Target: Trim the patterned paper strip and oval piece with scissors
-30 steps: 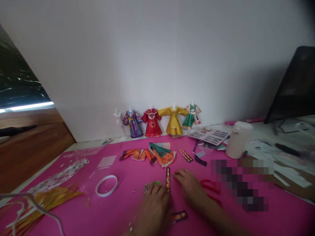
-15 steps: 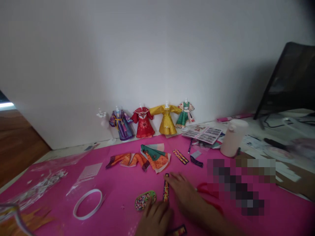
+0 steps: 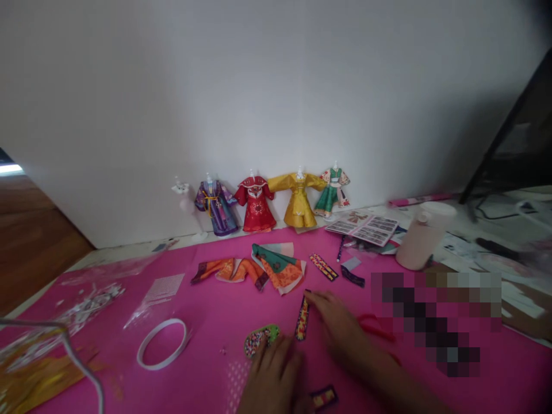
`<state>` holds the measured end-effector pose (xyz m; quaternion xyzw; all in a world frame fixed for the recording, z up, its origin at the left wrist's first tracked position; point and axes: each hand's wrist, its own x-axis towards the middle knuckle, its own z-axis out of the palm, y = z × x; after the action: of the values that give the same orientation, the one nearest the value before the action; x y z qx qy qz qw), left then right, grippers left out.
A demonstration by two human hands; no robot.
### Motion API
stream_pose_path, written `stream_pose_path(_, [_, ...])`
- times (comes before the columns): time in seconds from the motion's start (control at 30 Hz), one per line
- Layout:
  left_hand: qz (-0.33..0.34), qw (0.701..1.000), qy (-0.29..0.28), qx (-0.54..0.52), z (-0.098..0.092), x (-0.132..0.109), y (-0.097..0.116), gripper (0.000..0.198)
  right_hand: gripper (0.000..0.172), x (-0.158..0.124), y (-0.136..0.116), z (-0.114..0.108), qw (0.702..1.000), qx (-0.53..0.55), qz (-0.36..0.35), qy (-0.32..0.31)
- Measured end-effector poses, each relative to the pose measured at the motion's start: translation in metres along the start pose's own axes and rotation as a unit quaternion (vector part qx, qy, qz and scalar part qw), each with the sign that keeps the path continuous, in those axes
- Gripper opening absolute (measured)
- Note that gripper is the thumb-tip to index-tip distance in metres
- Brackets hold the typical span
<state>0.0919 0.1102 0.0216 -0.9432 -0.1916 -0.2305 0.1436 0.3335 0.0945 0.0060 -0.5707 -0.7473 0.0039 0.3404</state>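
A narrow dark-edged strip with a yellow and red pattern (image 3: pixel 302 319) lies slanted on the pink table cover. At its far end, the fingertips of my right hand (image 3: pixel 338 325) are closed on it. My left hand (image 3: pixel 273 368) rests nearer to me, fingers stretched out and holding nothing I can see. Just beyond those fingers is a green-edged oval dish of small multicoloured beads (image 3: pixel 256 340), partly covered by them. A second patterned piece (image 3: pixel 324 397) lies close to my left hand. Farther off are another patterned strip (image 3: pixel 323 267) and orange and green doll clothes (image 3: pixel 280 267).
Several small dressed stands, among them a red dress (image 3: pixel 256 207), line the wall. A white ring (image 3: pixel 141 352) and clear plastic bags (image 3: pixel 92 305) lie left. Red-handled scissors (image 3: pixel 375 325) sit beside my right forearm, with a pale bottle (image 3: pixel 425 238) behind.
My left hand has come away from the near end of the strip, its fingers now straighter. The strip lies more slanted, my right fingers still at its far end. The view has shifted slightly.
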Motion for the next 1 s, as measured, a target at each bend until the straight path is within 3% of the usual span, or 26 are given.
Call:
stream_pose_path(0.17, [-0.047, 0.996, -0.04, -0.059, -0.009, 0.001, 0.006, 0.046, 0.048, -0.005, -0.003, -0.006, 0.999, 0.029, -0.018, -0.005])
stream_pose_path(0.33, [-0.019, 0.996, -0.051, -0.067, -0.008, 0.004, 0.005, 0.046, 0.064, -0.006, -0.015, -0.013, 0.998, 0.041, -0.032, -0.023])
stream_pose_path(0.67, [0.014, 0.998, -0.057, -0.021, -0.01, 0.009, 0.006, 0.052, 0.056, 0.001, -0.032, -0.029, 0.992, 0.072, -0.076, -0.072])
stream_pose_path(0.87, [0.005, 0.999, -0.034, -0.038, -0.014, 0.016, 0.008, 0.047, 0.058, -0.001, -0.021, -0.024, 0.997, 0.058, -0.043, -0.019])
stream_pose_path(1.0, [-0.001, 0.997, -0.05, -0.055, -0.014, 0.019, 0.011, 0.048, 0.059, -0.003, -0.008, -0.018, 0.999, 0.037, 0.007, 0.024])
